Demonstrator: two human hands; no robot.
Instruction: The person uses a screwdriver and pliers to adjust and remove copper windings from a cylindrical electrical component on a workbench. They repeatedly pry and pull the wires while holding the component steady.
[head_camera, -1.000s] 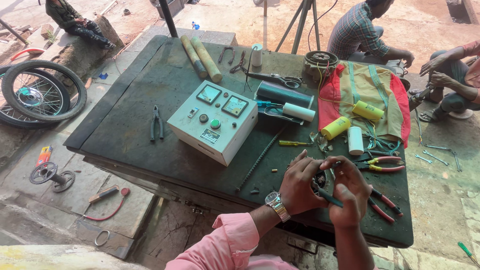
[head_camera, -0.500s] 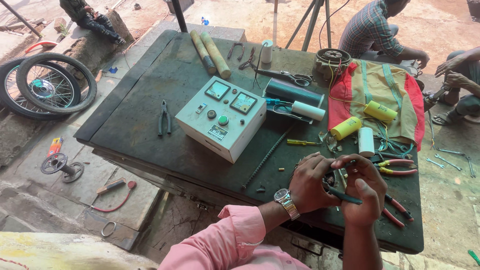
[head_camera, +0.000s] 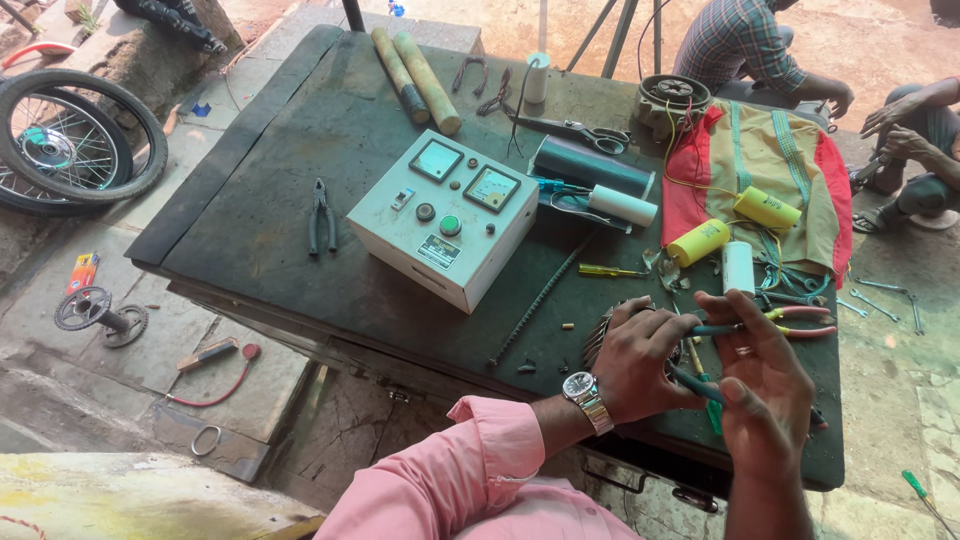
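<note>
My left hand (head_camera: 640, 362), with a wristwatch and a pink sleeve, is closed over a round ribbed metal part (head_camera: 598, 335) at the table's near right edge. My right hand (head_camera: 770, 395) is just to its right. Its thumb pinches teal-handled pliers (head_camera: 695, 385) while its fingers are spread upward. The pliers' jaws point towards the part under my left hand, and the jaw tips are hidden. Both hands hover over the dark green table (head_camera: 300, 150).
A white meter box (head_camera: 440, 215) stands mid-table, with black pliers (head_camera: 320, 215) to its left. Scissors (head_camera: 575, 130), yellow capacitors (head_camera: 697, 242), a white capacitor (head_camera: 738, 268), red-handled pliers (head_camera: 800, 322) and a red-yellow cloth (head_camera: 775, 160) lie at the right. Other people (head_camera: 745, 45) sit beyond. A bicycle wheel (head_camera: 70, 140) lies at the left.
My hands stay together at the near right edge of the table. The right hand's fingers have spread open more, and the view has drifted slightly.
</note>
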